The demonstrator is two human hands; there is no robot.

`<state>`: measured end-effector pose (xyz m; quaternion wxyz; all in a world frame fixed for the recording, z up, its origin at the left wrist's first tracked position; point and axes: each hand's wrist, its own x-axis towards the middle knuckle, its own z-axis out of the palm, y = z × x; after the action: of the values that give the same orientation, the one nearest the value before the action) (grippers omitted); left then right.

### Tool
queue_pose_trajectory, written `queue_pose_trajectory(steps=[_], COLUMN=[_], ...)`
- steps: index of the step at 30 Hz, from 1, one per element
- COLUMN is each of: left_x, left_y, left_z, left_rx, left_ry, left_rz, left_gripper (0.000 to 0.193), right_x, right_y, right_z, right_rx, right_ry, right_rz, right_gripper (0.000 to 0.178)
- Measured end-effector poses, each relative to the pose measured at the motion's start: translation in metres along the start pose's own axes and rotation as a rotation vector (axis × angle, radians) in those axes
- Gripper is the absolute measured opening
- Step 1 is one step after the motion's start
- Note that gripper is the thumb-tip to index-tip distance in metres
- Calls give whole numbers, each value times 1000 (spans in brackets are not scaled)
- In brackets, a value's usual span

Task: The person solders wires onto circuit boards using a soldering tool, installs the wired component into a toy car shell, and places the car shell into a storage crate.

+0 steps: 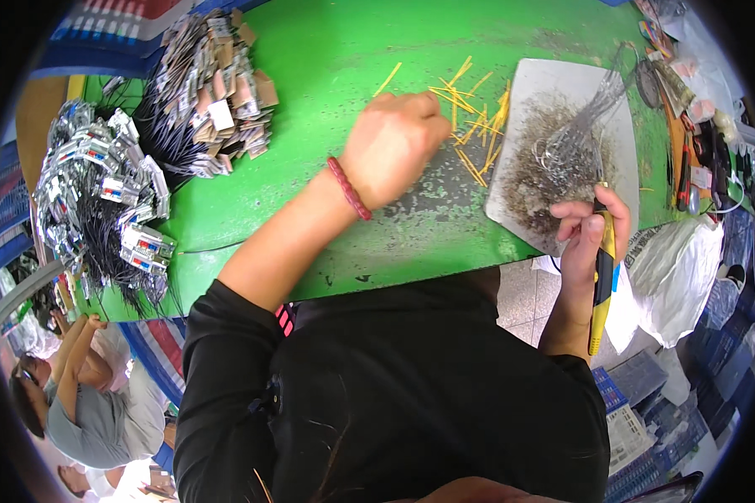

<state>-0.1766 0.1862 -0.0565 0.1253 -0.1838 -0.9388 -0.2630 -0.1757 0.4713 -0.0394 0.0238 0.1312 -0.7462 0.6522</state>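
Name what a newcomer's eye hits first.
Likely the bright green table, with thin yellow strips scattered near the left hand. Two bulky cable bundles crowd its left end. The right hand grips a yellow-and-black tool by a stained white sheet at right.

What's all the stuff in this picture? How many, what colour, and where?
table: one, green, middle
connector cables: uncountable, silver and black, left
cardboard-tagged cables: uncountable, black and brown, upper left
thin strips: many, yellow, upper middle
board: one, dirty white, right of strips
thin wires: many, silver, over board
pen-shaped tool: one, yellow-black, right hand
sack: one, white, right
other people: at least two, lower left
edge clutter: uncountable, mixed
bracelet: one, red, left wrist
black top: one, bottom
hands: two, bare, left over table, right gripping tool
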Motion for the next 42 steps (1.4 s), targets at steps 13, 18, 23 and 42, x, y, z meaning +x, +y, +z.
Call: queue_pose_trajectory(steps=[13,18,23,42], left_x=[19,8,-16,-95], left_y=[-14,-5,9,31], left_z=[5,1,-16,-20], left_rx=[174,91,-240,15], left_ry=[-230,-58,53,74], left_rz=[188,36,-359,-332], left_gripper=[10,9,10,15], right_x=[4,9,14,30], right_y=[22,33,50,61], right_z=[-43,-64,-66,-64], right_rx=[-61,-65,-7,-57], right_ry=[72,139,266,328], right_rz=[4,56,17,39], right_gripper=[45,74,39,14])
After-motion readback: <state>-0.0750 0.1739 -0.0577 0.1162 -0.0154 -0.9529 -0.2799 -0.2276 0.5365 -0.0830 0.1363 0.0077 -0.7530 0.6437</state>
